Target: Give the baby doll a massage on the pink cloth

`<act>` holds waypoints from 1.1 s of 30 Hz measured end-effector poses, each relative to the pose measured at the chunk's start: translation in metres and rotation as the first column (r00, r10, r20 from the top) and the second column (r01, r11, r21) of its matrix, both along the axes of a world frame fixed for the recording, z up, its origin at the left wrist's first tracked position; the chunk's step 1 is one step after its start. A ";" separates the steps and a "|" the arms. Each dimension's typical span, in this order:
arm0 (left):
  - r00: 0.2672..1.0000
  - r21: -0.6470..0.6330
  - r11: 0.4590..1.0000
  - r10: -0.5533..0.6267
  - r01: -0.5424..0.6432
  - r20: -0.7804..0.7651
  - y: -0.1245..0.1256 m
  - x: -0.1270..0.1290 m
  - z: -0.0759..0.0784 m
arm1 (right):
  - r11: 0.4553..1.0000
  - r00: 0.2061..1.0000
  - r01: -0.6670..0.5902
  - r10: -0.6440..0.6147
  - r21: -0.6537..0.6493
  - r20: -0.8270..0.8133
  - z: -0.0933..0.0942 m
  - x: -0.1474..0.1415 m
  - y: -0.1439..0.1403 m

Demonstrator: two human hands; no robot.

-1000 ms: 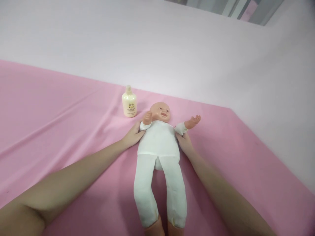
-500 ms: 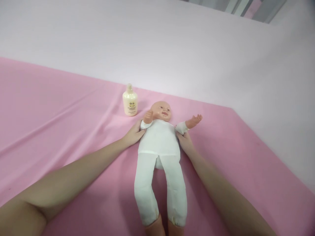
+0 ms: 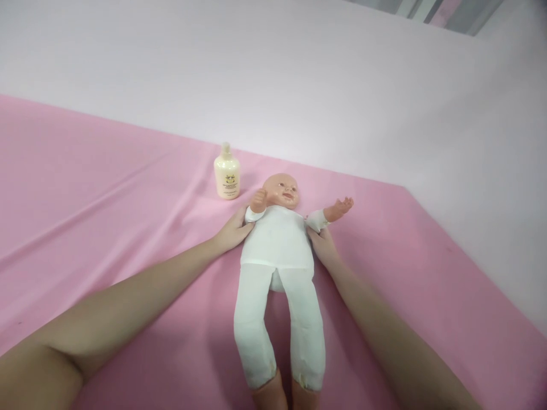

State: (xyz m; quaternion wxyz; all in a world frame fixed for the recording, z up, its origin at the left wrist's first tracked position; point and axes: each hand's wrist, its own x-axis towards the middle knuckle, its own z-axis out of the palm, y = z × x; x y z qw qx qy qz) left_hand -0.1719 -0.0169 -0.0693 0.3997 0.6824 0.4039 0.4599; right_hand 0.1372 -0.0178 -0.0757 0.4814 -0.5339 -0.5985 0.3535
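Soft-bodied doll in white cloth suit, hard plastic head and hands, lying face-up mid pink sheet. Left hand cupped against its shoulder, right hand pressed at other armpit, fingertips tucked under, grip hard to judge. Rounded cream bottle upright just beside head. Doll's 2 feet cut off at bottom edge.

The doll's feet run off the bottom edge. Fingertips of the left hand and right hand slip beneath its sides (grip unclear). The bottle's label print is unreadable.
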 end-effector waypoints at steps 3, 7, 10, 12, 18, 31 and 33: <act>1.000 -0.016 1.000 0.013 -0.013 -0.013 0.001 0.000 0.000 | 1.000 1.000 -0.007 0.007 -0.023 0.011 0.001 0.000 -0.002; 1.000 -0.017 1.000 0.017 -0.018 -0.013 0.002 -0.001 -0.002 | 0.999 1.000 0.011 -0.011 -0.030 0.023 0.002 0.000 -0.003; 1.000 -0.013 1.000 0.009 -0.009 0.006 0.002 -0.001 -0.003 | 0.999 1.000 0.008 -0.008 -0.033 -0.001 0.002 -0.001 -0.003; 1.000 -0.018 1.000 0.010 -0.010 0.010 0.003 -0.001 -0.005 | 0.999 1.000 0.008 -0.008 -0.032 -0.008 0.002 -0.001 -0.003; 1.000 -0.004 1.000 0.013 -0.013 0.013 0.003 0.000 -0.005 | 1.000 1.000 -0.007 0.007 -0.021 0.024 0.003 0.000 -0.003; 1.000 -0.004 1.000 0.016 -0.016 -0.002 0.003 -0.001 -0.004 | 0.999 1.000 -0.016 0.017 -0.031 0.017 -0.001 0.002 -0.001; 1.000 -0.010 1.000 0.017 -0.017 -0.019 0.002 -0.001 -0.002 | 1.000 1.000 -0.006 0.006 -0.029 0.011 -0.002 0.003 0.000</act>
